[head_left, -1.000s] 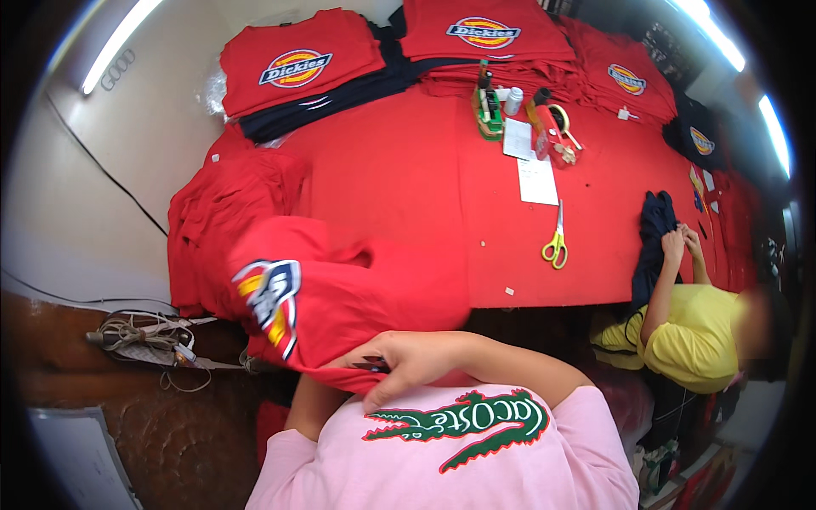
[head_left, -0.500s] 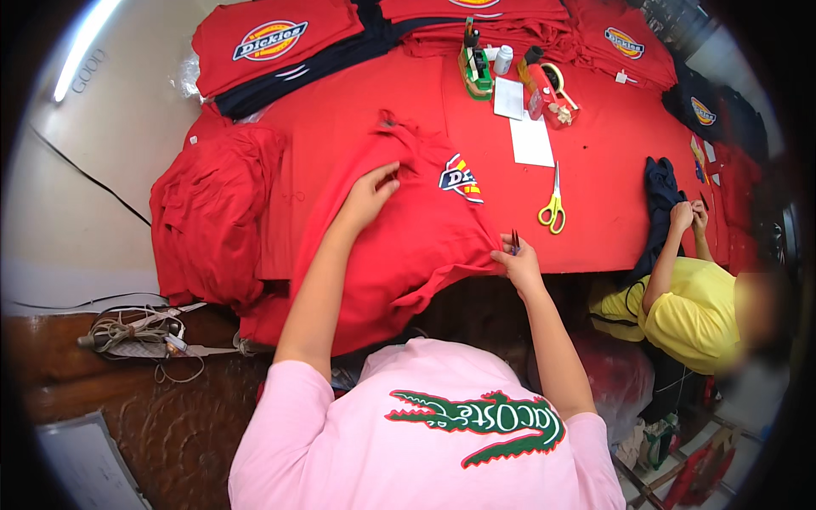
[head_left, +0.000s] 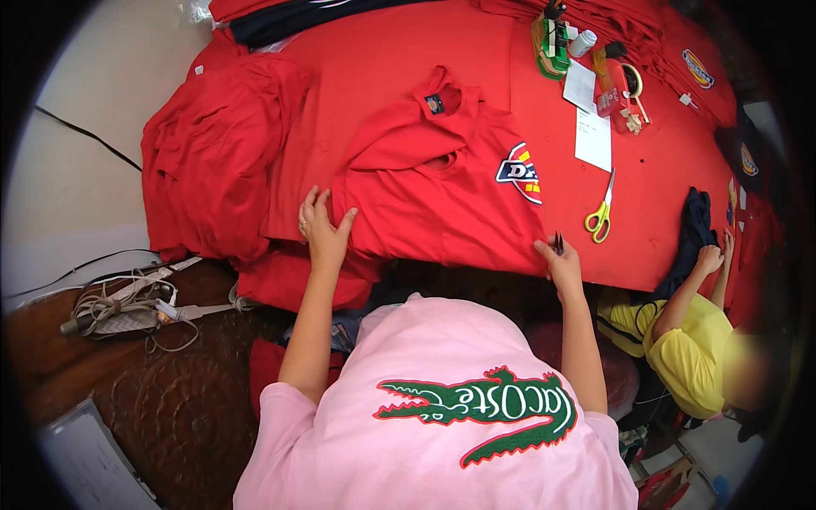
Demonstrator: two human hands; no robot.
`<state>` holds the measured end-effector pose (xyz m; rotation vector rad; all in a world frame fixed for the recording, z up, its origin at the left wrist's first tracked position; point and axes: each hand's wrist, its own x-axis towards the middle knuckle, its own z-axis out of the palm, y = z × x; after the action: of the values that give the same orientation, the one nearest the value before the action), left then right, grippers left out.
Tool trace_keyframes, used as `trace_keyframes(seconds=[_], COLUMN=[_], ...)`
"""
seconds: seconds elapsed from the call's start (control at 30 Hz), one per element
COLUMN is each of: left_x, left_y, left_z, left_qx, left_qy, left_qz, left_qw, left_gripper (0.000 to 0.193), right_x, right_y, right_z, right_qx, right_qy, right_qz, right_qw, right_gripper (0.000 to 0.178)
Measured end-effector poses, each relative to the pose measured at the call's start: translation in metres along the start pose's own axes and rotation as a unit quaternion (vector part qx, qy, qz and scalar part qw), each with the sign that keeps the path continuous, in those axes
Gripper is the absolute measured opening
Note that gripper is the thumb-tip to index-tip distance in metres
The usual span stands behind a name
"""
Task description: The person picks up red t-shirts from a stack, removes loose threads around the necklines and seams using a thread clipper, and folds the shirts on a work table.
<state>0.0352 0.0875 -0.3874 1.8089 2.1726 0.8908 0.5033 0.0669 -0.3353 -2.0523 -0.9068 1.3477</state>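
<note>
A red T-shirt (head_left: 433, 204) lies spread face up on the red table (head_left: 357, 59), collar away from me, with a colourful badge on its right chest. My left hand (head_left: 323, 229) rests flat on the shirt's near left edge, fingers apart. My right hand (head_left: 557, 263) sits at the shirt's near right corner, pinching a small dark tool (head_left: 558, 244) whose tip sticks up. My pink shirt with a green crocodile print fills the lower part of the view.
A heap of red garments (head_left: 212, 161) lies left of the shirt. Yellow-handled scissors (head_left: 601, 217), a white paper (head_left: 593, 136) and a green holder (head_left: 551, 38) lie to the right. A person in yellow (head_left: 688, 340) handles a dark garment (head_left: 693, 229). Cables (head_left: 127, 306) lie on the floor.
The shirt, first bunched close to me, has been laid out and flattened on the table. My left hand came back from its middle to its near left edge.
</note>
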Motion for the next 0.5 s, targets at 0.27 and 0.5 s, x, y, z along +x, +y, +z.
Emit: trace_keyframes(seconds=[0.27,0.5], left_x=[-0.008,-0.035], left_y=[0.003,-0.004], left_z=[0.01,-0.024], left_qx=[-0.121,-0.098], left_qy=[-0.016,-0.054], left_qz=[-0.067,-0.144], left_qw=[0.99,0.983], left_gripper=[0.038,0.029], right_x=[0.053,0.014], right_y=[0.002,0.023], right_z=[0.035,-0.005], right_qx=[-0.141,-0.224], right_qy=[0.163,0.096], right_qz=[-0.172,-0.029], right_qw=[0.961,0.969], right_gripper=[0.039,0.027])
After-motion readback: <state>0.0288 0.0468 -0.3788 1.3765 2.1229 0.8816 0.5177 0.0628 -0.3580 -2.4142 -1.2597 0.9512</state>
